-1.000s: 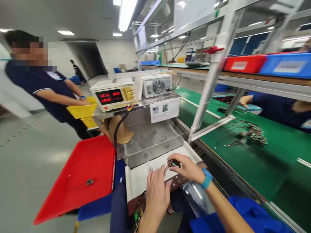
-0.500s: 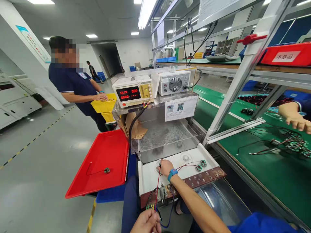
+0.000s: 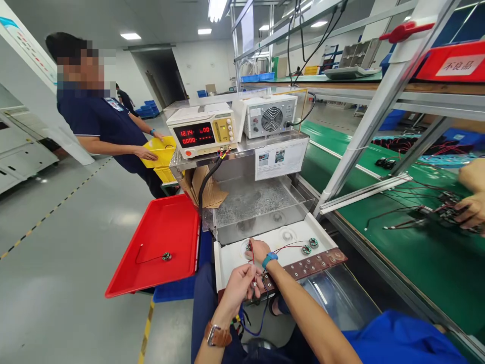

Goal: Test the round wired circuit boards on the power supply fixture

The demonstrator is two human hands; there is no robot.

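My left hand (image 3: 241, 284), with a brown watch strap at the wrist, pinches a thin red wire (image 3: 253, 258) near a small white connector. My right hand (image 3: 259, 251), wearing a blue watch, is closed on a small round part (image 3: 249, 246) at the wire's upper end, over the white tray (image 3: 230, 269). Fingers hide most of that part. To its right in the tray lie two round green wired parts, one (image 3: 306, 249) slightly nearer than the other (image 3: 313, 242). Below my hands runs a brown terminal strip (image 3: 303, 268) with metal studs.
A red tray (image 3: 159, 222) at left holds one round wired part (image 3: 166, 256). Behind the work spot stands a power supply (image 3: 200, 131) on a metal stand. On the green conveyor (image 3: 397, 273) at right, a co-worker's hands (image 3: 473, 205) touch a wire bundle. Another person (image 3: 102, 116) holds a yellow bin.
My left hand has risen from the bottom edge towards my right hand, still pinching the red wire. The co-worker's hands at right have come down onto the bundle. The view has shifted slightly.
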